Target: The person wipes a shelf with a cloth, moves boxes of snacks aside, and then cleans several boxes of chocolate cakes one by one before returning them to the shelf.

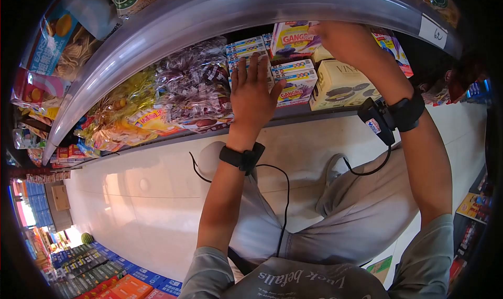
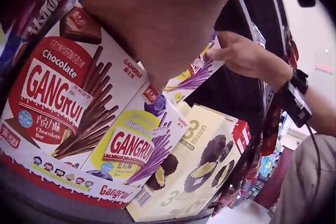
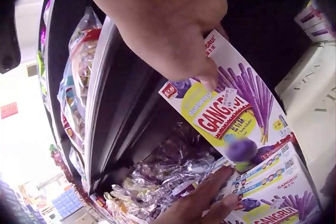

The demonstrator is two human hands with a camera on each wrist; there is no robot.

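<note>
Box (image 1: 293,39) of blueberry sticks, tilted, above and just beyond the front row on the low shelf (image 1: 285,114), under the curved rail (image 1: 209,13) of the shelf above. Right hand (image 1: 343,42) has it: grip pinching the box at its upper right corner, one digit on the printed face. Left hand (image 1: 254,92) reaches in at left, grip spread, fingers nearly straight over the box tops; whether the palm touches, cannot tell. Beneath and beside that hand, chocolate box (image 2: 58,87), upright; next to it on the right, second blueberry box (image 1: 295,81), then cream box (image 1: 340,87) with dark round sweets printed on it. Clear-wrapped bags (image 1: 201,84) heaped to the left. Black straps on both wrists. Pale tiled floor (image 1: 157,189) on the near side.
</note>
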